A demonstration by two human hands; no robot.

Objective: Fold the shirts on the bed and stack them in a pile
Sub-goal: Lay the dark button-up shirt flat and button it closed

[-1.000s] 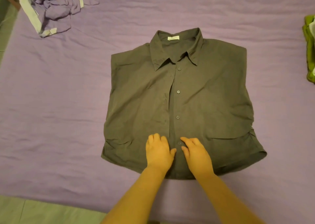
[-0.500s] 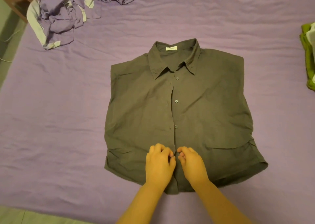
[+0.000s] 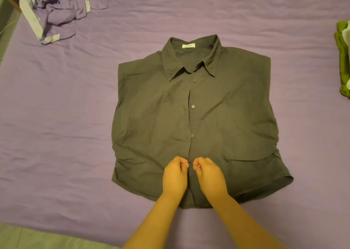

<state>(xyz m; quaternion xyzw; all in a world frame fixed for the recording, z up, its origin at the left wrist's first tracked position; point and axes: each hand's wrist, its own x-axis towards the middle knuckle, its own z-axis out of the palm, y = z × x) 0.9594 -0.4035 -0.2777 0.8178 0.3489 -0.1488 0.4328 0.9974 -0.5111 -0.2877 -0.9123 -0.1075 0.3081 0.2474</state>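
Pinching placket edges of dark collared shirt (image 3: 227,120): left hand (image 3: 175,175) and right hand (image 3: 210,175), fingers curled, meet at lower button line, likely fastening button so front stays shut for folding. Shirt flat on bed (image 3: 66,135), collar beyond hands. Crumpled purple clothes (image 3: 56,12) far beyond left hand; green garment (image 3: 342,59) far right.

Head view, steeply down over bed (image 3: 56,116)

You are looking at one dark collared shirt (image 3: 217,120) lying flat on the one purple bed (image 3: 56,135), showing three buttons (image 3: 193,107). One crumpled purple heap (image 3: 56,12) is sitting far left, one green garment (image 3: 342,59) is lying far right, and your two hands, left hand (image 3: 175,175) and right hand (image 3: 209,175), are working near.
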